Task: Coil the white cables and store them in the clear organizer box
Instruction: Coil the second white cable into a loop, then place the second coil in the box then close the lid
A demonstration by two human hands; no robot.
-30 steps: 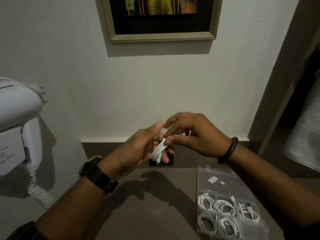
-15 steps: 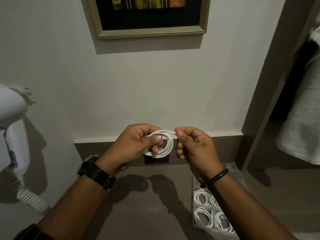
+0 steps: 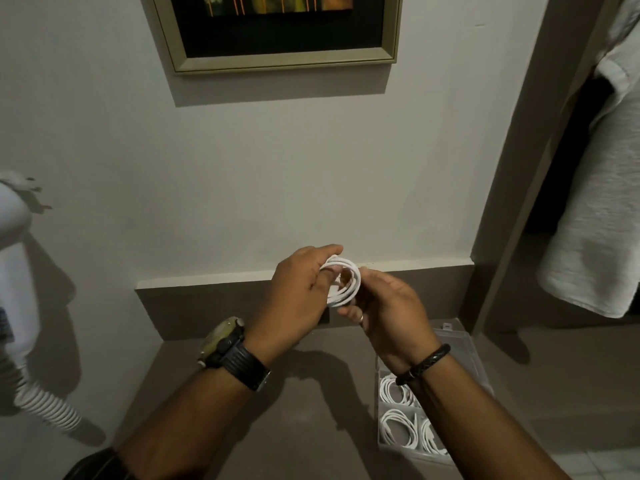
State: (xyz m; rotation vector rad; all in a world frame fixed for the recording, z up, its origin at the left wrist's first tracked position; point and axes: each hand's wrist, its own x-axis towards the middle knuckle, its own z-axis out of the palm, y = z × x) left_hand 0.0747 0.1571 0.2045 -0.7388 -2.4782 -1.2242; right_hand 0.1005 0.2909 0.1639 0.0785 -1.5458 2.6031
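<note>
A white cable (image 3: pixel 348 284) wound into a small round coil sits between both hands, held above the brown counter. My left hand (image 3: pixel 298 296) grips the coil's left side with thumb on top. My right hand (image 3: pixel 388 306) cups the coil from the right and below. The clear organizer box (image 3: pixel 460 344) lies on the counter at the lower right, under my right forearm. Several coiled white cables (image 3: pixel 398 427) lie in its compartments. Much of the box is hidden by the arm.
The brown counter (image 3: pixel 294 427) runs to a white wall with a framed picture (image 3: pixel 277 29). A white wall-mounted hair dryer with a spiral cord (image 3: pixel 45 407) is at the left. A white towel (image 3: pixel 599 202) hangs at the right beside a dark doorway.
The cable went from a squeezed bundle to a round coil. My right hand moved from pinching its end to cupping the coil from below. The camera view shifted left, hiding more of the box.
</note>
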